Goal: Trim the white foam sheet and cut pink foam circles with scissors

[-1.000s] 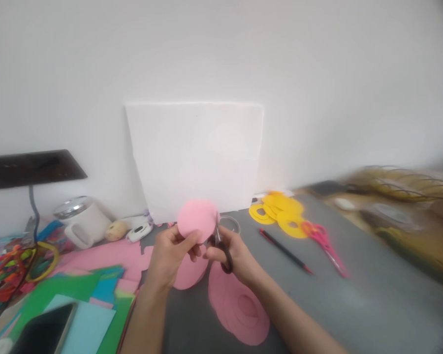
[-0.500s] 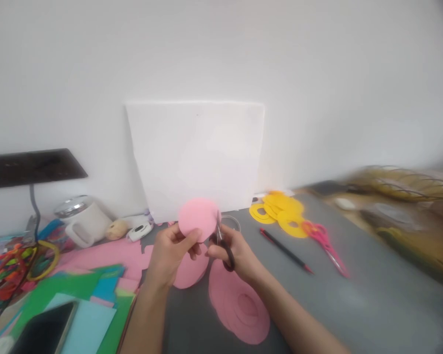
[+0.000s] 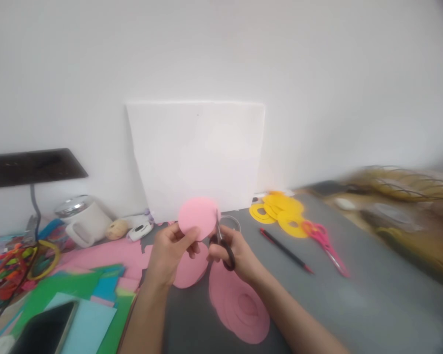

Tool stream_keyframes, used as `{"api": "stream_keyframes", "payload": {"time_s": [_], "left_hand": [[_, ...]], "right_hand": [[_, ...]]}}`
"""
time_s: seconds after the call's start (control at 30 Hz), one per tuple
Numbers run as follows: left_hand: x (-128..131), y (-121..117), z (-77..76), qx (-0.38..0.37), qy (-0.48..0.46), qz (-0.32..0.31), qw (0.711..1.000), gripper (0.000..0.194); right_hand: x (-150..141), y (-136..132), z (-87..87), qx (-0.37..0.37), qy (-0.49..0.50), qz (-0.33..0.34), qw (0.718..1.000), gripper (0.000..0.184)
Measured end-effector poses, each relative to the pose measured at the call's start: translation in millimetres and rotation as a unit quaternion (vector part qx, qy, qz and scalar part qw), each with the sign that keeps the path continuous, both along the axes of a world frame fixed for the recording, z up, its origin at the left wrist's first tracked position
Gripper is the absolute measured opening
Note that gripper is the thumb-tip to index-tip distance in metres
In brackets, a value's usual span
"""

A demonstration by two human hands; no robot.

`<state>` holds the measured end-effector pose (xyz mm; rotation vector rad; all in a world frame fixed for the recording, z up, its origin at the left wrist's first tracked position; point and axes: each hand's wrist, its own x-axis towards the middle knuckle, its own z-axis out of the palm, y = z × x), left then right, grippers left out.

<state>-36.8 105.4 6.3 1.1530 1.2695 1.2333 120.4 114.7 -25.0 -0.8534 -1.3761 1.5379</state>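
My left hand (image 3: pixel 172 255) pinches a round pink paper disc (image 3: pixel 198 216) and holds it upright above the grey table (image 3: pixel 354 300). Black-handled scissors (image 3: pixel 223 243) are in my right hand (image 3: pixel 236 255), fingers through the loops, blades pointing up at the disc's right edge. Below the hands lie more pink cut-outs: a stack of pink rings (image 3: pixel 239 307) and a pink round piece (image 3: pixel 186 270).
Yellow paper rings (image 3: pixel 278 211), pink scissors (image 3: pixel 325 246) and a dark pencil (image 3: pixel 286 250) lie to the right. Coloured paper sheets (image 3: pixel 77 295), a phone (image 3: pixel 44 334), a white mug (image 3: pixel 83 221) and coloured loops (image 3: pixel 11 268) crowd the left. A white board (image 3: pixel 195 157) leans on the wall.
The pink disc has turned slightly in my left hand, and the scissors have shifted a little along its right edge. Everything else stays put.
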Motion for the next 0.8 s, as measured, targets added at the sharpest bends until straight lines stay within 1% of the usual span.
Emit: {"api": "stream_keyframes", "payload": {"time_s": [0.13, 0.27, 0.37, 0.5, 0.67, 0.8], "left_hand": [[0.2, -0.1, -0.5, 0.001, -0.004, 0.002, 1.0, 0.025], [0.9, 0.8, -0.4, 0.004, -0.017, 0.009, 1.0, 0.025], [2.3, 1.2, 0.3, -0.001, -0.041, 0.003, 0.999, 0.029], [4.4, -0.1, 2.2, -0.019, -0.065, -0.015, 0.998, 0.033], [4.6, -1.0, 3.6, -0.018, -0.062, -0.022, 0.998, 0.029], [4.8, 0.3, -0.4, -0.009, -0.05, -0.012, 0.999, 0.025]], "right_hand": [[-0.5, -0.3, -1.2, -0.011, 0.0, -0.002, 1.0, 0.024], [-1.5, -0.9, -2.2, -0.026, 0.006, -0.003, 1.0, 0.023], [-2.5, -1.5, -2.7, -0.028, 0.014, 0.002, 1.0, 0.027], [-3.7, -2.0, -5.0, -0.024, 0.02, 0.014, 0.999, 0.037], [-4.5, -1.6, -9.6, -0.031, 0.032, 0.017, 0.999, 0.045], [-5.0, -1.6, -9.5, -0.032, 0.02, 0.021, 0.999, 0.047]]}}
